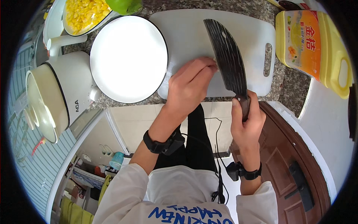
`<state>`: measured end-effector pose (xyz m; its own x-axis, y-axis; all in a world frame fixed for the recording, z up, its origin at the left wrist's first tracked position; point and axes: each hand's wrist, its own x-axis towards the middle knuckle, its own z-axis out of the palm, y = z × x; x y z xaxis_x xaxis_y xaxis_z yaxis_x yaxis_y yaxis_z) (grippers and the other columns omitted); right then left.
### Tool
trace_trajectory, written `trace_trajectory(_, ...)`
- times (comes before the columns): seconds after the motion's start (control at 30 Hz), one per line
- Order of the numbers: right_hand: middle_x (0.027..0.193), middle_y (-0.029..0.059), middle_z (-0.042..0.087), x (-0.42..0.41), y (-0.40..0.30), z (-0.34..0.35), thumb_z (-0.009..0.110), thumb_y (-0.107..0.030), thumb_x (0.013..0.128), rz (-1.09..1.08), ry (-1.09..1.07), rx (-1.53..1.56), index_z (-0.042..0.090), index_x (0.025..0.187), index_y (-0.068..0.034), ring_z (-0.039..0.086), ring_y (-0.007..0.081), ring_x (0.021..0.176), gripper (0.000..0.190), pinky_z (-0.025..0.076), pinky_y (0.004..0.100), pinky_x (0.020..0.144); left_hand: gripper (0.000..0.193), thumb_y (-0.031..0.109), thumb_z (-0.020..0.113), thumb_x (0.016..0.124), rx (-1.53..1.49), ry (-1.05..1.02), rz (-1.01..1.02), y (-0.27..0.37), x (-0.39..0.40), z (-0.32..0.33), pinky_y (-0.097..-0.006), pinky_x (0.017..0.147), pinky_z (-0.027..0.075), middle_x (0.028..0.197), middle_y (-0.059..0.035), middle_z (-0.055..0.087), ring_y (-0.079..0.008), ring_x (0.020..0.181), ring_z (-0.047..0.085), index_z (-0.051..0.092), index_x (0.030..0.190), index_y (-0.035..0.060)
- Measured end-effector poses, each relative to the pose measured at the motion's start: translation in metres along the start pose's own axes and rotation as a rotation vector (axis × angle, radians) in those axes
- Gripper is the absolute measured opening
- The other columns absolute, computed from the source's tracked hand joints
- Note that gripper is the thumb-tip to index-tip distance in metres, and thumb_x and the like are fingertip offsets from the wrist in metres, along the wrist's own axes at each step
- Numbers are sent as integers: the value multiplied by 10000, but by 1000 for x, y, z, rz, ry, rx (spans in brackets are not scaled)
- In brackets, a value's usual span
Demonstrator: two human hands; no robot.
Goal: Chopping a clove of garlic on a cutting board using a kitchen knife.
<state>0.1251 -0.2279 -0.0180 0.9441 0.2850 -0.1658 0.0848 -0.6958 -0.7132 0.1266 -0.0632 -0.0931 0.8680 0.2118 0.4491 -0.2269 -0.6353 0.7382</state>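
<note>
My right hand (249,123) grips the dark handle of a kitchen knife (228,56), its broad black blade streaked with pale lines. The blade stands over a white plastic cutting board (181,33), pointing away from me. To the left of the blade, the bunched fingertips of my left hand (190,81) hold a small pale piece of food (218,67) against the board. Fingers and blade cover most of that piece, so its kind cannot be told.
Left of the board is a white dark-rimmed plate (128,60). Beyond it are a bowl of yellow corn kernels (88,15) and a green vegetable (124,5). An ACA electric pot (77,78) with a glass lid stands farther left. At right lies a yellow plastic jug (303,44).
</note>
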Motion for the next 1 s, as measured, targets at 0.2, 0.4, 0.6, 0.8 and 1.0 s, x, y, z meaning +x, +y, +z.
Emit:
trace_trajectory(0.2,641,107,599,-7,0,-3,655,-44,878,24,0,56,574,1116,30,604,162,516,261,455,264,505,103,-70,681,719,12,-11,10,-1,-1,0,-308,611,555,884,-66,653,-231,747,665,617,769,-6)
trace_trajectory(0.4,694,139,623,-6,-12,-1,658,-31,864,-61,16,48,576,1125,31,646,210,559,281,483,276,531,114,-73,679,710,9,-1,-6,-2,-3,1,-301,608,559,885,-52,656,-219,752,673,636,787,1)
trace_trajectory(0.6,708,161,628,-6,-14,-1,664,-22,855,-76,3,43,578,1123,33,655,227,569,287,491,287,533,164,-86,670,695,8,11,12,-4,-3,2,-299,598,557,885,-50,659,-212,739,671,671,830,7)
trace_trajectory(0.8,708,166,630,-6,-15,0,666,-18,853,-60,-22,55,572,1131,35,656,235,566,298,489,287,529,191,-93,666,676,11,11,7,-4,-4,1,-298,589,554,878,-45,659,-208,726,667,675,837,11)
trace_trajectory(1.0,708,165,630,-5,-14,1,661,-13,857,-94,-21,41,568,1128,38,652,227,554,291,487,285,517,192,-89,665,672,39,12,16,-3,-3,0,-297,592,555,877,-45,660,-207,731,669,677,831,17)
